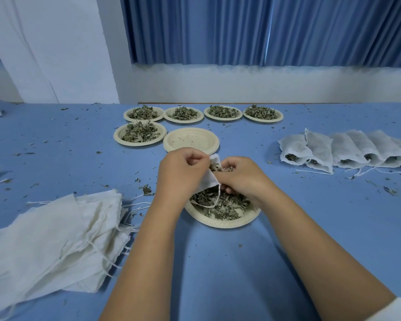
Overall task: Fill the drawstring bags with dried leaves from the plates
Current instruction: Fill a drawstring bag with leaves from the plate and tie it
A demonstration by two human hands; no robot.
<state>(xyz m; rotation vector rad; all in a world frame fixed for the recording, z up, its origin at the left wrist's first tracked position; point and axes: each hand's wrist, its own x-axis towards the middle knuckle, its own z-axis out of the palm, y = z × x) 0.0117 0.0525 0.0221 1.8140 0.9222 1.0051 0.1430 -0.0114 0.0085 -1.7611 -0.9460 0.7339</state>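
My left hand (180, 174) grips the mouth of a small white drawstring bag (210, 179) held over a cream plate (220, 222) of dried leaves (220, 205). The bag's string loops down onto the leaves. My right hand (242, 176) pinches a clump of leaves at the bag's opening. Several more plates of leaves stand behind, among them one plate (139, 135) at the left, beside an empty plate (191, 140).
A pile of empty drawstring bags (56, 239) lies at the left. A row of several filled bags (347, 151) lies at the right. Leaf crumbs are scattered over the blue table (218, 262). A white wall and blue curtain rise behind.
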